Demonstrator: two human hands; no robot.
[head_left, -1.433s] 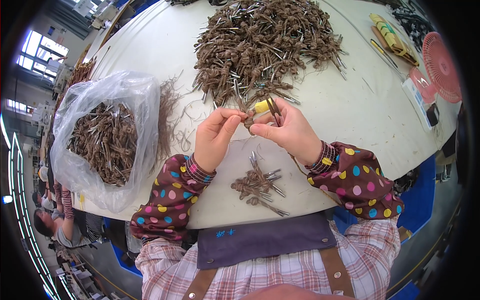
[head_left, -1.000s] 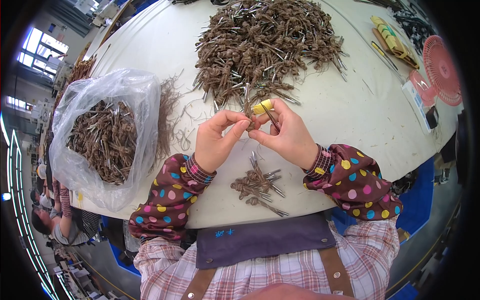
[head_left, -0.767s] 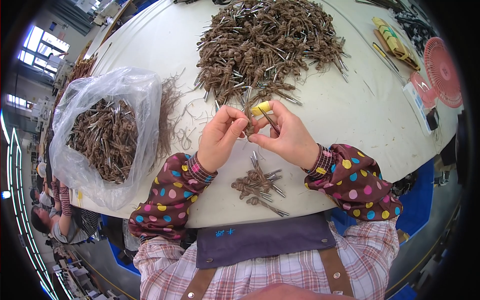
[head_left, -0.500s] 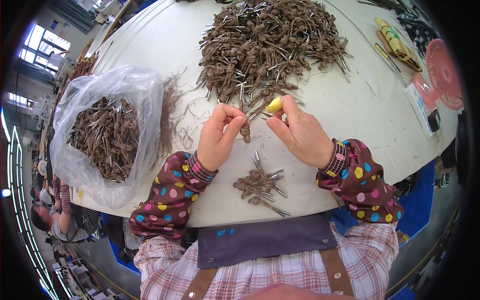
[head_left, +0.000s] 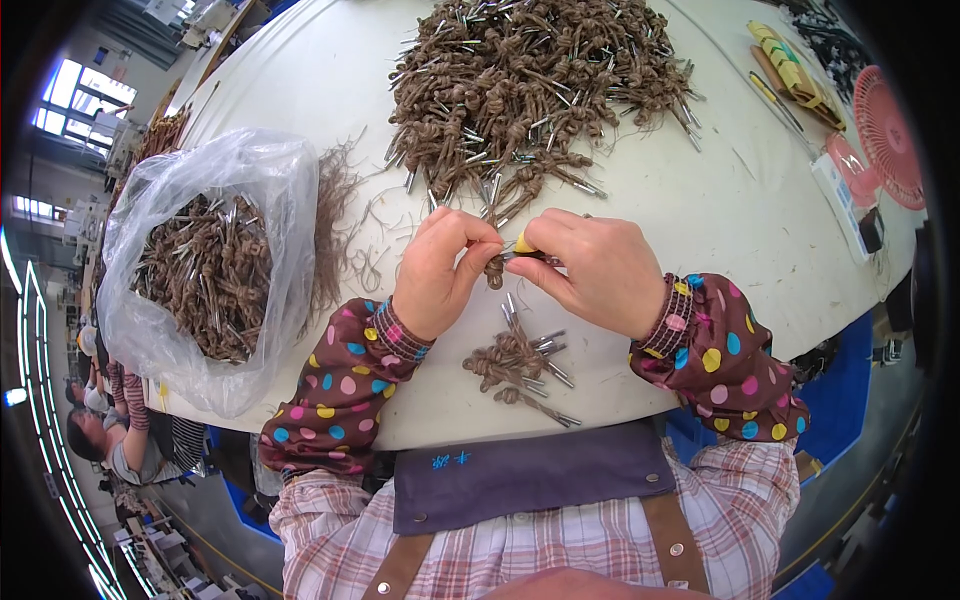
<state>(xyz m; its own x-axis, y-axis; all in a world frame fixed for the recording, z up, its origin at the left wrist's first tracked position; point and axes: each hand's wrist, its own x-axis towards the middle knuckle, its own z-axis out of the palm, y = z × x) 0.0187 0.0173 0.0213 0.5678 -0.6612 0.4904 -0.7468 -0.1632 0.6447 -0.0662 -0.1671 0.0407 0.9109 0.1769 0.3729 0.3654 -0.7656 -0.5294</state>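
My left hand (head_left: 440, 265) pinches a knotted brown cord (head_left: 494, 272) between thumb and forefinger. The cord's knot hangs below the fingertips, and metal tips show just above the hand. Against the knot, my right hand (head_left: 600, 268) closes round a small pointed metal tool (head_left: 509, 253), mostly hidden by the fingers; its exact kind cannot be made out. Something yellow (head_left: 523, 243) shows at the right forefinger's tip. Both hands nearly meet above the table. Below them lies a small group of knotted cords (head_left: 515, 362) with silvery tips.
A large heap of knotted cords (head_left: 530, 90) covers the far middle of the white table (head_left: 720, 230). On the left stands a clear plastic bag (head_left: 290, 200) holding more cords, beside loose brown threads (head_left: 335, 230). A pink fan (head_left: 885, 140) and a yellow-handled tool (head_left: 765, 88) are at right.
My right hand has moved left, bringing the pointed tool from beside the cord up against its knot. My left hand stays nearly in place, still pinching the cord.
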